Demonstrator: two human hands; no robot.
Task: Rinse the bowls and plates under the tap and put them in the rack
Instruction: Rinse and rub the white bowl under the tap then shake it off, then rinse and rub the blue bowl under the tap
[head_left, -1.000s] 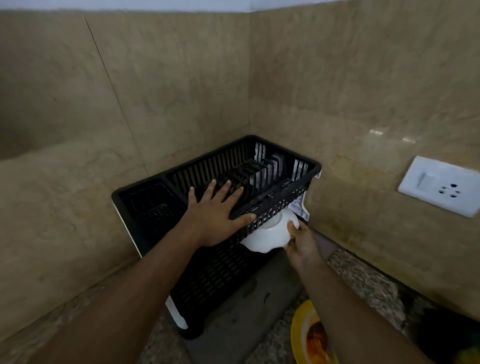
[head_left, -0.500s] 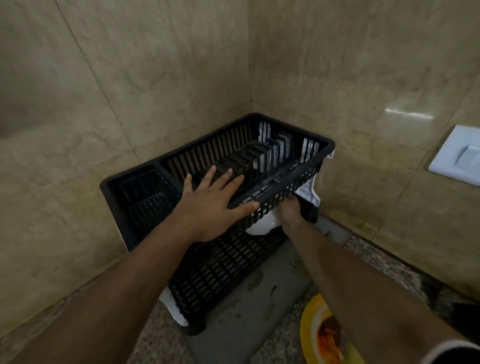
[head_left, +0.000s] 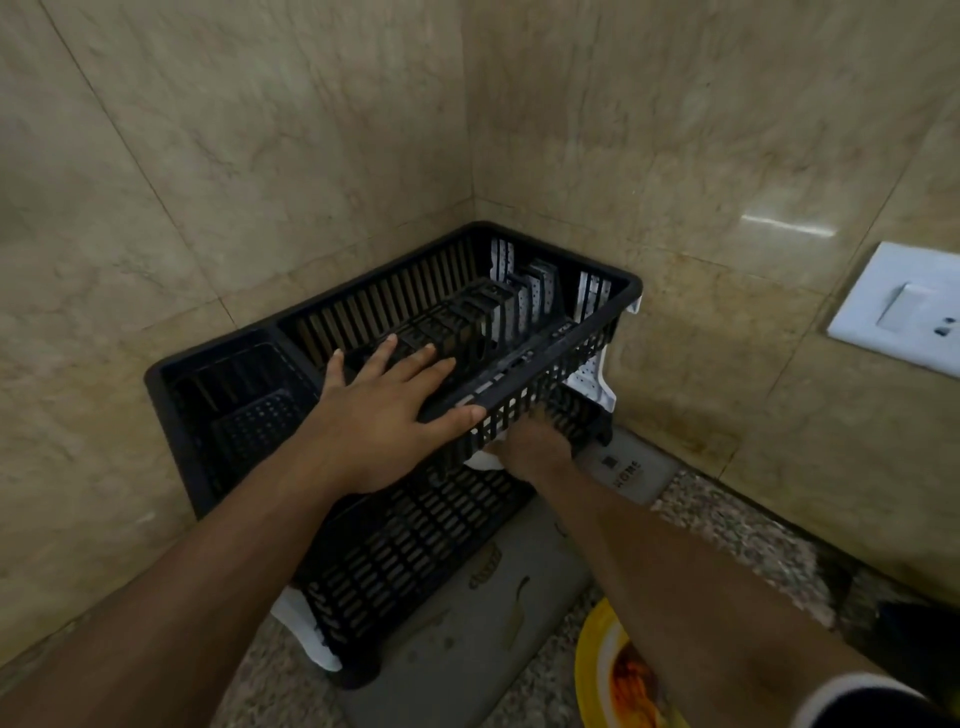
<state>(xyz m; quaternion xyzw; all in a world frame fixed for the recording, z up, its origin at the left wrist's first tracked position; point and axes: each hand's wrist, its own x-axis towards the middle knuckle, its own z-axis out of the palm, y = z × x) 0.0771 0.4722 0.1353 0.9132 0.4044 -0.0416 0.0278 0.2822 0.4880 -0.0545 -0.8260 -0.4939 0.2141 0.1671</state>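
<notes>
Two hands are working at the black dish rack right now. I am pressing my left hand flat on the upper tier's front rail, fingers straight and spread, steadying it. I am reaching my right hand under that tier into the lower level, and a white bowl is showing only as a sliver just beside its knuckles; the fingers are hidden behind the lattice, so I cannot tell whether they are gripping the bowl or letting it go.

I am judging the task as being at an early stage: one bowl is going into the lower shelf, the upright plate slots beyond my left fingertips are standing bare, and a yellow plate with orange food residue is waiting unrinsed below my right forearm. No tap is showing, so rinsing is lying outside what I am seeing.

Beneath both arms a grey drying mat is lying on a speckled granite counter, with the rack sitting on it. Beige marble tiles are lining the corner beyond both hands, and a white switch and socket plate is sitting on the wall well to the right of my right hand
</notes>
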